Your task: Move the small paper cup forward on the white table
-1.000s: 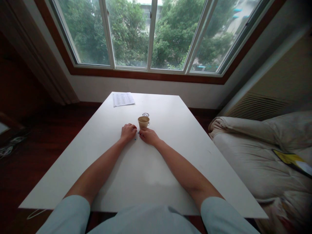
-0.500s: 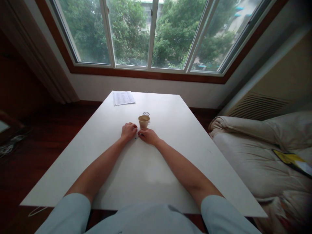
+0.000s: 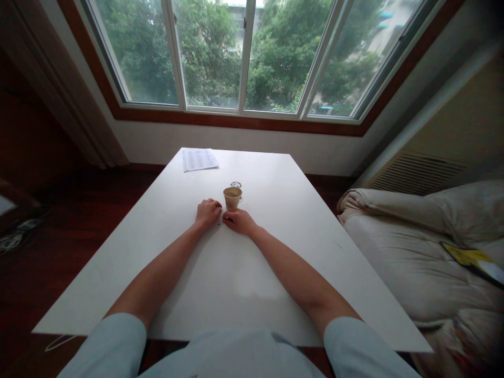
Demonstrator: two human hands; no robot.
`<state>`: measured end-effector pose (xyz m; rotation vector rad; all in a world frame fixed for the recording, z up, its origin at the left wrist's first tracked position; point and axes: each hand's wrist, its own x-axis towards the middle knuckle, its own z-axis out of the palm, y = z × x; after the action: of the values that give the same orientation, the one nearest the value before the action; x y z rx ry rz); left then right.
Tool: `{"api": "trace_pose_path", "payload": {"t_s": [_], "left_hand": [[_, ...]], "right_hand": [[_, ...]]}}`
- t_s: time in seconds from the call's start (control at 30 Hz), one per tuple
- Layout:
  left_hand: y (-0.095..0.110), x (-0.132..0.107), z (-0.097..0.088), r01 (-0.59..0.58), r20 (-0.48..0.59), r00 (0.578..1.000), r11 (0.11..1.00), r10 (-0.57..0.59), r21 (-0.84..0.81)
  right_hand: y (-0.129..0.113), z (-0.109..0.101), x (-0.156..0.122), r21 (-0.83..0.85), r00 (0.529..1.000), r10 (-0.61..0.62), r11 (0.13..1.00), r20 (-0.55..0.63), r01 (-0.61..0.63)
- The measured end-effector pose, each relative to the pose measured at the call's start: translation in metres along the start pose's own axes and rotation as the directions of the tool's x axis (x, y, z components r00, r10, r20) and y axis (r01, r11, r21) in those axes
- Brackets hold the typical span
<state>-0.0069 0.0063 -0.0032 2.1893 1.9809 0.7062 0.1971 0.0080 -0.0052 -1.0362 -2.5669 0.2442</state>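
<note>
Resting left hand (image 3: pixel 208 212) and right hand (image 3: pixel 240 221) on white table (image 3: pixel 252 278), curling both narrow, showing too little to tell whether holding anything. Facing upright cup (image 3: pixel 232 197) near table's middle. Seeing papers (image 3: pixel 200 159) at table's far left corner, window (image 3: pixel 246 58) beyond, sofa (image 3: pixel 401 252) right.

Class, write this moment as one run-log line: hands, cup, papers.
left hand: near-left of cup, grip unclear | right hand: in front of cup, grip unclear | cup: upright on table | papers: table's far left corner

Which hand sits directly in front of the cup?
The right hand, at the near side of the cup; the left hand lies off to the left instead.
</note>
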Motion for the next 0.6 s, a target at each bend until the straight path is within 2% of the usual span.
{"api": "trace_pose_path", "payload": {"t_s": [0.6], "left_hand": [[-0.0002,-0.0002,0.0019,-0.004,-0.005,1.000,1.000,0.004,0.000]], "right_hand": [[0.0020,0.0021,-0.0012,0.022,0.999,-0.025,0.999,-0.027,0.025]]}}
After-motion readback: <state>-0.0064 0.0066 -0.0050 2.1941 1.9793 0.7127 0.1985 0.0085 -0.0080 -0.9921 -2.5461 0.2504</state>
